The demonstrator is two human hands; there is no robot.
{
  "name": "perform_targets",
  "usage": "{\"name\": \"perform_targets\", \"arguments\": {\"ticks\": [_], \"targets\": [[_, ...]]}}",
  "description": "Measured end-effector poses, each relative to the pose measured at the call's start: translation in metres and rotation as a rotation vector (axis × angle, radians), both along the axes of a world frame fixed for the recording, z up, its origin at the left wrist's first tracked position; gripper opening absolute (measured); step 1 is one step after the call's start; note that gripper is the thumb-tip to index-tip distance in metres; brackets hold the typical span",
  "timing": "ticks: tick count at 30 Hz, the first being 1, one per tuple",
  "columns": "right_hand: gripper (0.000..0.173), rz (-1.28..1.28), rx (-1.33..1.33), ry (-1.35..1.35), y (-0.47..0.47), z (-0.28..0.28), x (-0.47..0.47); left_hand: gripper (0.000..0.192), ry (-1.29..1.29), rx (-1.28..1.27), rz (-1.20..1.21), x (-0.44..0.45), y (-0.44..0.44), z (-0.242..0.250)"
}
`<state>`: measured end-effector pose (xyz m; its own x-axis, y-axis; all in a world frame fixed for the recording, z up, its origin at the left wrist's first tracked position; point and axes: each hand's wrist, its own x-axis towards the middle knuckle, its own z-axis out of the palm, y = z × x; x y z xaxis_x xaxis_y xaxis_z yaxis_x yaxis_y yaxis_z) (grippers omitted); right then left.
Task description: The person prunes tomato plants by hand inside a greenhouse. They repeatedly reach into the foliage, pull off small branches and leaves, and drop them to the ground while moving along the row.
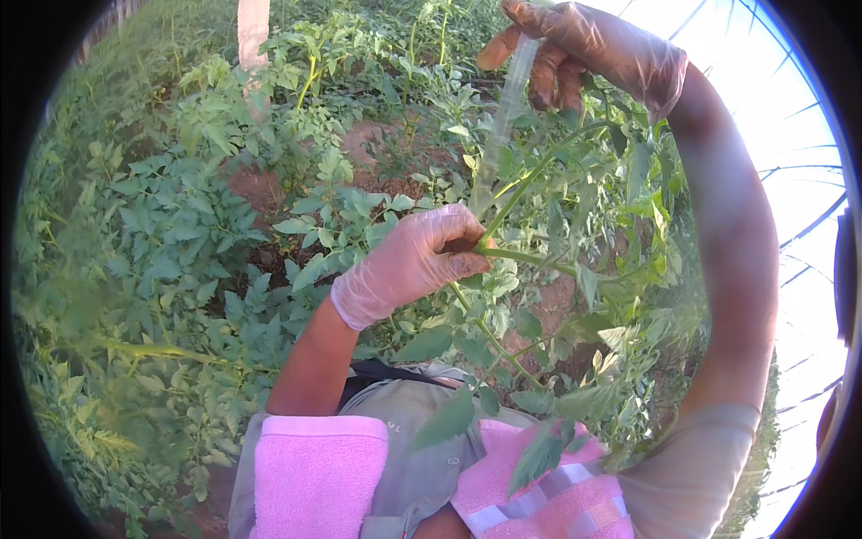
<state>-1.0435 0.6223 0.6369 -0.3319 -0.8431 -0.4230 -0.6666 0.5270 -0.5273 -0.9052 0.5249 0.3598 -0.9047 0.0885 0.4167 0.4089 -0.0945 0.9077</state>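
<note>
My left hand (411, 256), in a thin clear plastic glove, pinches a green tomato stem (528, 256) where it forks. The lower end of a translucent plastic strip (502, 124) reaches down to those same fingers. At the top right my right hand (586, 50) is raised, in a soil-stained clear glove, with the strip's upper part between its fingers. Between the two hands the strip runs fairly straight and slightly slanted. One branch (539, 168) rises from the fork towards the right hand. Leafy shoots (498, 343) hang below my left hand, across my shirt front.
Dense tomato plants (182, 209) surround me, with patches of bare soil (370, 145) between them. A pale post (253, 40) stands at the back. A pink towel (320, 471) hangs over my grey shirt (424, 438). Bright sheeting with thin curved ribs (808, 236) borders the right side.
</note>
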Motion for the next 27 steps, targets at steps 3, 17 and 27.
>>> {"name": "perform_targets", "arguments": {"ticks": [3, 17, 27], "targets": [[0.052, -0.135, -0.078, -0.048, 0.01, -0.003, -0.008, 0.028, 0.199, 0.055, -0.058, -0.006, -0.016, -0.005], [0.035, -0.089, -0.628, -0.375, 0.042, -0.053, -0.011, 0.021, 0.089, 0.755, 0.357, -0.042, -0.033, -0.006], [0.094, 0.056, -0.821, -0.668, 0.008, -0.03, 0.056, 0.019, -0.196, 0.588, 0.369, -0.05, -0.019, 0.012]]}}
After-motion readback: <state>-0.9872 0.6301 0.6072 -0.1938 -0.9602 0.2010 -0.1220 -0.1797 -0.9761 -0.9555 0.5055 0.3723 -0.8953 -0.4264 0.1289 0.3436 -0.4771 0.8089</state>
